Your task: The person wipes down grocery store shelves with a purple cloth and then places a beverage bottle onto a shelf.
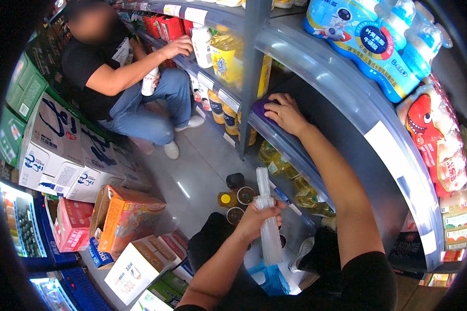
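My left hand [258,219] grips a bundle of clear plastic strips [270,237], which stands nearly upright before my body. Stretched out to the shelf, my right hand [286,112] presses a purple cloth [260,107] against the shelf's left end, beside the grey upright post [253,62]. Its fingers are bent over the cloth and partly hide it. Under that hand runs the dark shelf board [327,128], with a clear plastic front rail [292,163]. Bottles of yellow oil [274,159] stand on the level beneath.
A person [116,70] squats at the left with a white bottle [150,81], one hand reaching to the shelf. Several jars [246,195] and a yellow-capped bottle [226,200] stand on the floor by my knee. Cartons [130,217] line the left. Blue drink packs [358,46] sit on the upper shelf.
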Tool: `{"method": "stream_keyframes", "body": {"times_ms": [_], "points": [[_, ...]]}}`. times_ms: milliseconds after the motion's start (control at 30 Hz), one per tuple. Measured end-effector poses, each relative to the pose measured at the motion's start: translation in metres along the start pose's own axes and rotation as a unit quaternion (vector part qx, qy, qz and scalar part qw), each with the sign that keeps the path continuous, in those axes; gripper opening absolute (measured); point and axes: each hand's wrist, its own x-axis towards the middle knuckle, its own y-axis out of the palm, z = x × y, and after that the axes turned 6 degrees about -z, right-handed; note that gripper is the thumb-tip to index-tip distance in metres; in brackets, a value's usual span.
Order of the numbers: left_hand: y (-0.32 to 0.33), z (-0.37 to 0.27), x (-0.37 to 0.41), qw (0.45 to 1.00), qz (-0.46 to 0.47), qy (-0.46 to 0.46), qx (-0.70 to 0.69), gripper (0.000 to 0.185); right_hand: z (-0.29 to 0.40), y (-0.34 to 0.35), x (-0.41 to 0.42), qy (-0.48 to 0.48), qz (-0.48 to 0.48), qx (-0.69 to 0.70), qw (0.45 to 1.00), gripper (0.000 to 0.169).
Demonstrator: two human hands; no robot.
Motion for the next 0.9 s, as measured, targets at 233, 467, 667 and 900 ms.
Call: {"method": "stream_keyframes", "body": {"times_ms": [233,467,667,900], "points": [[-0.008,0.008,0.002,1.000,0.019,0.001,-0.016,0.022,-0.021,0.003,0.012,0.001,0.010,0.029,1.000,0.024],[-0.002,-0.002,0.004,1.000,0.010,0.009,-0.009,0.022,-0.083,-0.001,0.027,0.192,-0.186,-0.070,0.961,0.022],[-0.012,0.011,0.001,0.999,0.028,0.016,-0.040,0.020,-0.009,0.012,0.001,0.144,-0.080,0.033,0.986,0.042],[-0.010,0.010,0.000,0.999,0.050,0.005,-0.009,0.023,0.009,-0.023,-0.004,-0.048,0.022,0.016,0.998,0.032]]}}
